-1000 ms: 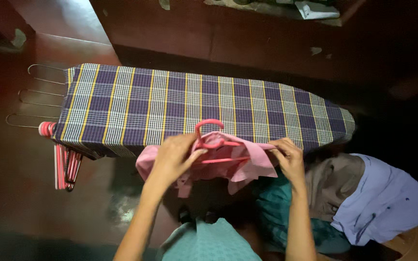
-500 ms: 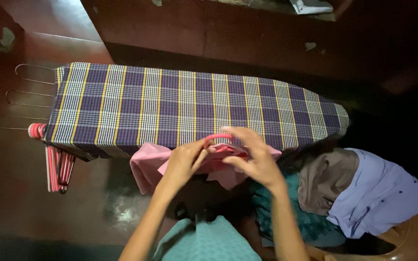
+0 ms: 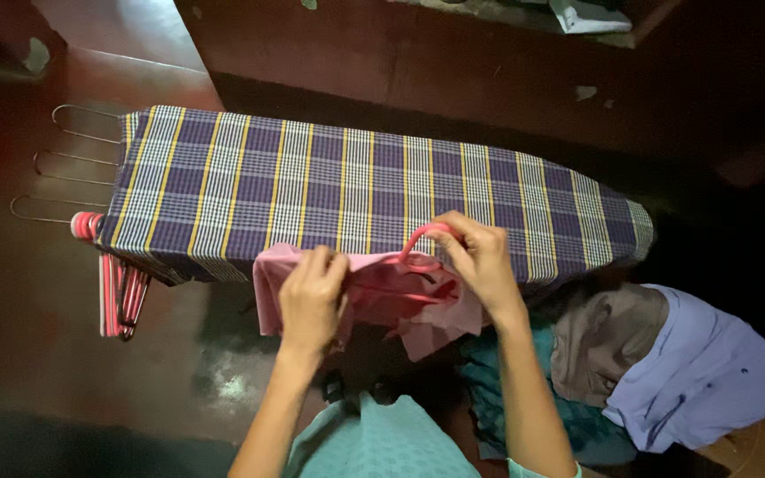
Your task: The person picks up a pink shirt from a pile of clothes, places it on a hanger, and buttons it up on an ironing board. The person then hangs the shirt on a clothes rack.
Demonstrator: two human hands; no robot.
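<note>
Board top free; clothes pile blocks R.

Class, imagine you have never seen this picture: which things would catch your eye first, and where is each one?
The ironing board in its purple, white and yellow plaid cover stretches across the middle. At its near edge, the left hand grips a pink garment while the right hand holds the hook of a pink hanger inside it. A heap of clothes sits at lower right.

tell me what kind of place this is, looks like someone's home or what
Probably a room in a home, set up for ironing: a plaid-covered ironing board, spare hangers at its end, and a pile of clothes on a chair.
</note>
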